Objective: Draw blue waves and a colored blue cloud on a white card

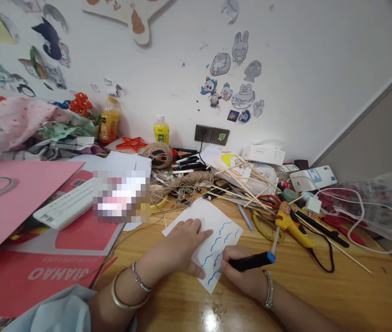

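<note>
A white sheet of paper (200,213) lies at an angle on the wooden table, with several wavy blue lines drawn across its right part. My left hand (185,244) rests flat on the sheet, fingers spread, over its left and lower side. Closed around a black marker with a blue end (253,262), my right hand (239,272) sits at the sheet's lower right edge. The marker's blue end points up to the right; its writing tip is hidden by my fingers.
A yellow hot glue gun (294,226), scissors, thin wooden sticks (247,182) and a white cable (362,203) lie to the right. Twine (156,154), pens and two drink bottles (161,129) stand or lie behind. Pink card (19,198) and a white power strip-like device (66,205) are left.
</note>
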Tool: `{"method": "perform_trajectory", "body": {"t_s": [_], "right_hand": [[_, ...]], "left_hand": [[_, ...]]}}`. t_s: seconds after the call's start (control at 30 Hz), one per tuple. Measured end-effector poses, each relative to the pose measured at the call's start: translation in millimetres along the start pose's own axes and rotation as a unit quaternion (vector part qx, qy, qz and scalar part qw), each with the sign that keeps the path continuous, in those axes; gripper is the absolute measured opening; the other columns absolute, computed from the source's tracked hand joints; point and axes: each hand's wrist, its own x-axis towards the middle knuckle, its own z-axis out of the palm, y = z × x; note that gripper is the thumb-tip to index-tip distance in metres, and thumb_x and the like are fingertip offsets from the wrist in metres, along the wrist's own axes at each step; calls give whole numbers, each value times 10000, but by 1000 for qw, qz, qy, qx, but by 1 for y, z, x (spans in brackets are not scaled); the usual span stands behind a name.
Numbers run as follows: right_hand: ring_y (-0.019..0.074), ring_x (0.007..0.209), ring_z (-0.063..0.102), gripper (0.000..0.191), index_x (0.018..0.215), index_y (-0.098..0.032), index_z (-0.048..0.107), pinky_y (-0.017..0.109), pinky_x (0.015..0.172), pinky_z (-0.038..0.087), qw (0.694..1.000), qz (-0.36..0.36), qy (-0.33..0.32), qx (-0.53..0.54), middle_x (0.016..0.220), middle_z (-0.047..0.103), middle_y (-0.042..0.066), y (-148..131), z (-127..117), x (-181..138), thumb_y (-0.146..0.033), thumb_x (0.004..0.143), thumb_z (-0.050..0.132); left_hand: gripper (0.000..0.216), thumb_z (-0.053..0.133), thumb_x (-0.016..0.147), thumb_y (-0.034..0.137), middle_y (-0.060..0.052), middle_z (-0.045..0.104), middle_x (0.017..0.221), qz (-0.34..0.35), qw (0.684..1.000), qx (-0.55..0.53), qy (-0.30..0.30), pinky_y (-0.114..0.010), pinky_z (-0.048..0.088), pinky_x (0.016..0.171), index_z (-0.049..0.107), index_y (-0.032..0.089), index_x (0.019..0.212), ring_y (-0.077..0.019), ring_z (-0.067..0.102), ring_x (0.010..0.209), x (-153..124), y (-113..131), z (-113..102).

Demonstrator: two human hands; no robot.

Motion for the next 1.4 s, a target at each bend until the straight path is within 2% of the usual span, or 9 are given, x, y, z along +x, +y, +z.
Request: {"method": "perform_trajectory", "body": {"t_s": [0.17, 0.27, 0.4, 0.6, 0.77, 1.0, 1.13, 1.27, 1.4], "right_hand": [[135, 518, 442, 265, 560, -215, 369, 259, 509, 328, 1000, -1, 7, -15, 530, 457, -28, 0, 0, -1, -246, 808, 458], [134, 506, 432, 292, 542, -216, 340, 258, 499, 323, 999, 8, 28, 20, 521, 437, -27, 2, -2, -1, -250, 815, 437], [133, 508, 429, 288, 533, -217, 366, 249, 489, 336, 988, 42, 106, 101, 519, 445, -31, 3, -8, 0, -267, 799, 464], [128, 482, 400, 267, 529, -216, 449, 248, 482, 336, 949, 107, 237, 180, 489, 423, -51, -4, -18, 4, -306, 769, 522], [135, 495, 406, 249, 565, -215, 498, 258, 494, 323, 924, 160, 282, 204, 504, 440, -50, -2, -22, 6, -342, 774, 544], [136, 496, 399, 257, 581, -214, 500, 261, 496, 315, 922, 166, 283, 204, 512, 441, -49, 2, -23, 6, -363, 786, 543], [132, 482, 391, 251, 565, -219, 477, 256, 486, 314, 931, 144, 267, 203, 496, 420, -55, 3, -22, 8, -340, 777, 535], [132, 464, 393, 246, 546, -227, 437, 254, 473, 319, 957, 116, 186, 192, 477, 416, -53, 2, -20, 10, -320, 765, 500], [138, 494, 427, 212, 550, -222, 430, 247, 490, 327, 981, 98, 102, 131, 497, 450, -40, 2, -16, 11, -296, 738, 494]], "left_hand": [[912, 756, 595, 600, -130, 479, 1155, -2, 1000, -5, -1, -421, 406, 880, 439, 219, 1361, -336, 482, 1032, 0, 0, 0], [932, 776, 585, 579, -134, 472, 1173, -11, 1000, -6, -16, -421, 400, 898, 428, 219, 1372, -333, 476, 1043, -1, 1, -2], [933, 774, 586, 585, -128, 467, 1183, -15, 1000, -13, -21, -420, 396, 906, 421, 236, 1376, -327, 469, 1046, -1, 2, -4], [919, 751, 596, 605, -115, 478, 1166, -17, 999, -21, -20, -420, 396, 910, 428, 244, 1376, -327, 469, 1049, -1, 0, -5], [930, 764, 589, 582, -120, 474, 1183, -8, 999, -27, -18, -410, 408, 902, 421, 246, 1386, -328, 461, 1069, -2, -3, -2], [931, 758, 582, 594, -120, 475, 1167, -4, 1000, -25, -5, -419, 411, 893, 427, 247, 1379, -318, 470, 1039, -1, -5, 0], [930, 755, 580, 596, -123, 478, 1154, -4, 1000, -25, -7, -429, 415, 881, 432, 245, 1378, -323, 476, 1020, -2, -4, -2], [935, 756, 582, 590, -124, 476, 1176, -8, 1000, -24, -11, -435, 407, 899, 425, 246, 1386, -328, 473, 1036, -2, -3, -3], [933, 764, 582, 575, -126, 479, 1183, -12, 1000, -22, -18, -432, 405, 907, 426, 240, 1386, -331, 477, 1045, -2, -2, -3]]}}
